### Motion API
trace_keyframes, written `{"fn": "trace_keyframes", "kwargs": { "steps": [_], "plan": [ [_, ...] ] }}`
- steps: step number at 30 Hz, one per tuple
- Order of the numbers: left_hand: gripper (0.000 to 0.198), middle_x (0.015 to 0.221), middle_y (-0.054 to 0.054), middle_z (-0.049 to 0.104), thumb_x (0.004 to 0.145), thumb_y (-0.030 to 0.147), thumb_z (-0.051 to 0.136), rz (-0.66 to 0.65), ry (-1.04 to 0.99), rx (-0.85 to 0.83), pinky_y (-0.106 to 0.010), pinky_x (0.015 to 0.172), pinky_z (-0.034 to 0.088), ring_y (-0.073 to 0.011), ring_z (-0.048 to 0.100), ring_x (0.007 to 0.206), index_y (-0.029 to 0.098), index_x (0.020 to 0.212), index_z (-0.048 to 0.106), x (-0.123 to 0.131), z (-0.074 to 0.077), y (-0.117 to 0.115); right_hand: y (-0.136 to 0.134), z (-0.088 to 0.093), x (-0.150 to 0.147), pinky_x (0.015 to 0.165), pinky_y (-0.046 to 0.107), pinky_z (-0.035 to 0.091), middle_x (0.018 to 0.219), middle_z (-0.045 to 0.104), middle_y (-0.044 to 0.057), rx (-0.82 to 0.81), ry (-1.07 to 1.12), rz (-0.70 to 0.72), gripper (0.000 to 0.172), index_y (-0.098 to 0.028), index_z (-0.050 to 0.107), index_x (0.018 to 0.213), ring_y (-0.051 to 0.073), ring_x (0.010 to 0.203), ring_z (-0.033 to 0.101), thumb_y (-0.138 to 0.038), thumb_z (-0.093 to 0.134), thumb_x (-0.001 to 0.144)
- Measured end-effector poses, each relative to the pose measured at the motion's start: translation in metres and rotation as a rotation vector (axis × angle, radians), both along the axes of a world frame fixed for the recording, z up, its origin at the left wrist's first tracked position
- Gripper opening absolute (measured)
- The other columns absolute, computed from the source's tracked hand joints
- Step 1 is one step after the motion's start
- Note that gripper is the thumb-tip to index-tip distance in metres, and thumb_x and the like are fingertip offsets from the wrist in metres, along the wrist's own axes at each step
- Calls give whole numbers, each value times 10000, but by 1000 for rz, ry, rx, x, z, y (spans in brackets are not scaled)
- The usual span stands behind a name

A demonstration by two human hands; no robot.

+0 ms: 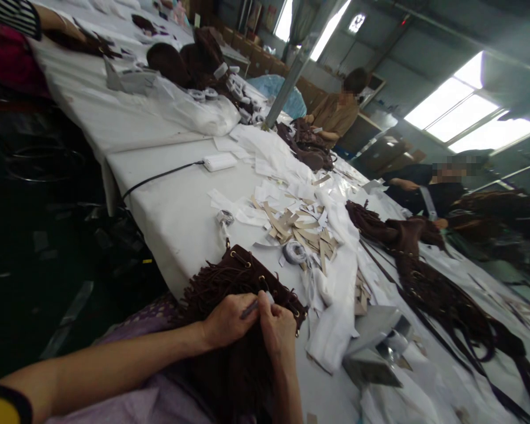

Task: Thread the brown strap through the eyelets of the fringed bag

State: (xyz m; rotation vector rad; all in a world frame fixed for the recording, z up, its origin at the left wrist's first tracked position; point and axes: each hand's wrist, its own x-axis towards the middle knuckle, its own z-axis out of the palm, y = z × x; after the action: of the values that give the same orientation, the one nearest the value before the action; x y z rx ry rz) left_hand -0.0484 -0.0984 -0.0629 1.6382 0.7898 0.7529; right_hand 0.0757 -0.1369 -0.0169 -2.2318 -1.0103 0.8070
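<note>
A dark brown fringed bag (247,262) with gold eyelets along its top edge lies against the table's near edge and over the lap. Over its upper part, my left hand (229,321) is closed, and a narrow dark grey strip (248,310) shows at its fingers. My right hand (279,333) meets it from the right in a pinch, thumb raised, with a small pale piece (270,297) just past the thumb tip. What exactly each hand grips is hidden by the fingers. The fringe hangs below both hands.
Beige paper strips (291,224), a tape roll (294,252) and white wrapping (335,318) litter the white table (159,206). A metal tape dispenser (377,347) stands at right, near more brown bags (406,253). A white box with a cable (219,162) lies farther off. Other people work around the table.
</note>
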Motion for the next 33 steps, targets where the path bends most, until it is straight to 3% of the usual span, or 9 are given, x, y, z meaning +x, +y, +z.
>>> {"fn": "trace_keyframes", "kwargs": {
  "steps": [4,7,13,18,22,28,30,33],
  "plan": [
    [252,583,9,589,903,385,506,-64,-49,-122,-213,481,412,-136,573,508,174,787,580,-6,8,7,-7,-1,6,442,266,165,443,287,-74,-41,324,39,578,-232,392,525,82,419,224,-780,470,690],
    [292,550,16,591,892,432,524,-100,-99,-207,-196,441,407,-127,572,468,161,811,592,-9,10,9,-13,-4,10,408,244,157,443,288,-99,-34,446,28,577,-224,424,596,66,402,197,-789,511,672],
    [422,534,11,592,876,564,502,-151,-200,-361,-194,416,421,-121,563,437,151,846,586,-10,10,13,-20,-17,15,398,239,121,416,286,-86,4,383,-68,603,-216,375,485,57,405,217,-747,621,631],
    [463,527,15,573,851,609,518,-199,-279,-461,-182,391,406,-97,522,400,153,786,566,-14,9,21,-19,-20,7,426,228,209,487,361,-73,106,353,-40,553,-175,524,579,75,469,278,-714,598,684],
    [487,582,6,587,847,625,508,-200,-318,-514,-174,359,363,-73,487,370,147,769,559,-14,9,26,-24,-22,4,442,237,260,467,411,-65,152,293,-38,502,-176,556,582,87,463,328,-657,617,712],
    [470,507,42,526,847,612,525,-160,-320,-508,-165,361,340,-69,467,363,154,742,542,-11,11,23,-33,-19,-8,420,221,251,496,481,-53,247,376,-247,536,-162,659,752,75,429,358,-692,579,739],
    [456,514,44,528,844,601,541,-168,-318,-500,-166,368,344,-72,474,374,149,792,566,-11,11,22,-30,-15,-16,418,216,226,458,459,-54,255,426,-220,527,-161,614,642,61,415,328,-676,591,750],
    [513,569,47,551,856,576,544,-183,-324,-488,-174,383,366,-77,483,390,129,1108,556,-11,8,21,-20,-13,-25,403,209,169,388,367,-79,292,550,-264,561,-172,488,507,41,389,248,-671,644,712]
  ]
}}
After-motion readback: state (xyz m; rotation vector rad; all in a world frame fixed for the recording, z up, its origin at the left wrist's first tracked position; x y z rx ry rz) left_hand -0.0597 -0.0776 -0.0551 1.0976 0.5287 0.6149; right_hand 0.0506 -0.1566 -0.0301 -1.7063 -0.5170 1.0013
